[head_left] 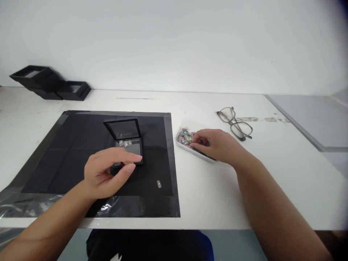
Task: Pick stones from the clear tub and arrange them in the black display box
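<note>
My left hand [110, 174] hovers over the front of a small black case [141, 152], its index finger and thumb stretched out with a narrow gap between the tips. Nothing shows between them. The case's clear-windowed lid [123, 128] stands raised, and 3 small clear sparkling pieces [125, 143] lie in a row inside; my hand covers the front part. My right hand [214, 143] reaches into a shallow white tray [187, 148] of small colourful, shiny pieces [186, 138]. Its fingers are curled in a pinch among them; what they grip is hidden.
The case stands on a black mat [67, 152] with clear plastic edging. One loose clear piece [159, 184] lies on the mat's right side. Eyeglasses [236, 123] rest behind my right hand. Several black boxes [43, 81] are stacked at the back left, by the wall.
</note>
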The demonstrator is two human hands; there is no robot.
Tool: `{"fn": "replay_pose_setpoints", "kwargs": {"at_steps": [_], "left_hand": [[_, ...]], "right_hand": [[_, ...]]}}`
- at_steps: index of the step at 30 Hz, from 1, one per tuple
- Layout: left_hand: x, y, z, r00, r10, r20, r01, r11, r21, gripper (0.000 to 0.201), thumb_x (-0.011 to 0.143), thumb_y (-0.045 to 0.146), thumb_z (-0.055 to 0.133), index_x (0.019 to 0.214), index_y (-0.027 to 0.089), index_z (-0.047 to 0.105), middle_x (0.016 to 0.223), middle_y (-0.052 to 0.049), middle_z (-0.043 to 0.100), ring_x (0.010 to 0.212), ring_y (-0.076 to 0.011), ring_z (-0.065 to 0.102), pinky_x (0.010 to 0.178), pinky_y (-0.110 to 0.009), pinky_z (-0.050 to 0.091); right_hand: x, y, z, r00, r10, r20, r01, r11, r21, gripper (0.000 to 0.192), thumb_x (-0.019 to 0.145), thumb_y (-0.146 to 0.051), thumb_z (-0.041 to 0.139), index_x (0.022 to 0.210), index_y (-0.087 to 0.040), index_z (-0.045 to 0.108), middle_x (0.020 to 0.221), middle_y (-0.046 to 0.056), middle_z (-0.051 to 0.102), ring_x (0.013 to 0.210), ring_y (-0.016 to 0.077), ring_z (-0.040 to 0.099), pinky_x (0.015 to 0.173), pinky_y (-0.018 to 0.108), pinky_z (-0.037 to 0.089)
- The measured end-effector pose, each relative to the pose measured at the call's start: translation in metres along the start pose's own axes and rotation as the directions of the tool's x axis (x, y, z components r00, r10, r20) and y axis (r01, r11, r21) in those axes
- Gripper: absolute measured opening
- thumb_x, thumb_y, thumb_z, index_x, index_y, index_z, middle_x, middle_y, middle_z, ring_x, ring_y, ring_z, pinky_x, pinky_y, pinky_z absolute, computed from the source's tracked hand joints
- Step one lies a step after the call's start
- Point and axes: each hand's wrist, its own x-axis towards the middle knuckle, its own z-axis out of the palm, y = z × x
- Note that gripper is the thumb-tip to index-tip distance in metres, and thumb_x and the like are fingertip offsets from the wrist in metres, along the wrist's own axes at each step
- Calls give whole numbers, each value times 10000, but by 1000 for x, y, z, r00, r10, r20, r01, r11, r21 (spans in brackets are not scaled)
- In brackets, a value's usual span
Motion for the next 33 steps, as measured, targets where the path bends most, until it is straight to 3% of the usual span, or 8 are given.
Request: {"fn": "replay_pose_setpoints", "kwargs": {"at_steps": [6, 8, 11, 13, 16, 23, 30, 33], "left_hand": [[-7, -3, -2, 993, -102, -54, 102, 995, 4, 315, 836, 45, 639, 1087, 222, 705, 770, 14, 694, 618, -84, 627, 563, -210, 527], [-6, -3, -2, 994, -102, -28, 102, 995, 5, 291, 847, 67, 641, 1084, 224, 708, 779, 7, 697, 635, -92, 634, 577, -222, 528], [-4, -1, 0, 995, -87, 53, 91, 992, -83, 237, 971, 233, 518, 1117, 205, 703, 725, -17, 676, 632, -109, 626, 587, -251, 521], [-3, 0, 2, 990, -110, 88, 124, 977, -174, 454, 1034, 440, 343, 1120, 188, 710, 675, -40, 654, 620, -132, 616, 592, -285, 515], [-2, 2, 3, 980, -183, 79, 197, 948, -250, 732, 968, 685, 203, 1085, 195, 733, 638, -54, 644, 606, -157, 608, 598, -317, 507], [-2, 2, 1, 974, -198, 110, 220, 943, -248, 741, 957, 702, 211, 1092, 197, 736, 658, -57, 651, 623, -162, 612, 613, -324, 502], [5, 13, 2, 964, -178, 197, 240, 902, -358, 826, 894, 798, 195, 1025, 208, 757, 638, -64, 658, 576, -165, 611, 594, -325, 505], [6, 13, 3, 963, -167, 211, 233, 911, -341, 920, 880, 808, 79, 1046, 206, 755, 653, -82, 671, 599, -174, 630, 614, -331, 516]], "right_hand": [[-5, 2, 1, 998, -2, -64, 8, 994, 107, 190, 863, -419, 603, 908, -258, 692, 696, -6, 662, 568, 138, 565, 518, 264, 405], [-5, 3, 2, 995, -4, -99, 18, 990, 142, 276, 877, -426, 591, 1086, -274, 687, 734, -5, 676, 560, 133, 563, 526, 266, 425], [-4, 3, 4, 995, -55, -84, 57, 998, 27, 364, 901, -418, 562, 1242, -338, 663, 738, -15, 679, 573, 137, 568, 527, 266, 410], [-3, 3, 6, 995, -87, -47, 84, 994, -66, 320, 916, -394, 536, 1189, -372, 701, 756, -17, 690, 621, 147, 590, 544, 268, 399], [-2, 2, 7, 996, -83, -35, 79, 992, -101, 273, 916, -372, 526, 1075, -344, 746, 759, -11, 697, 666, 163, 610, 553, 273, 390], [-3, 3, 3, 999, -4, -51, 0, 996, -84, 190, 874, -379, 564, 801, -273, 704, 632, -19, 645, 592, 162, 586, 510, 269, 360], [-13, 6, -5, 984, 126, -126, -92, 965, 245, 179, 862, -426, 612, 879, -258, 670, 697, -9, 704, 548, 148, 616, 466, 256, 421], [-16, 9, -6, 972, 157, -174, -80, 919, 386, 190, 866, -428, 622, 913, -245, 639, 737, 12, 718, 610, 170, 668, 453, 247, 438]]}}
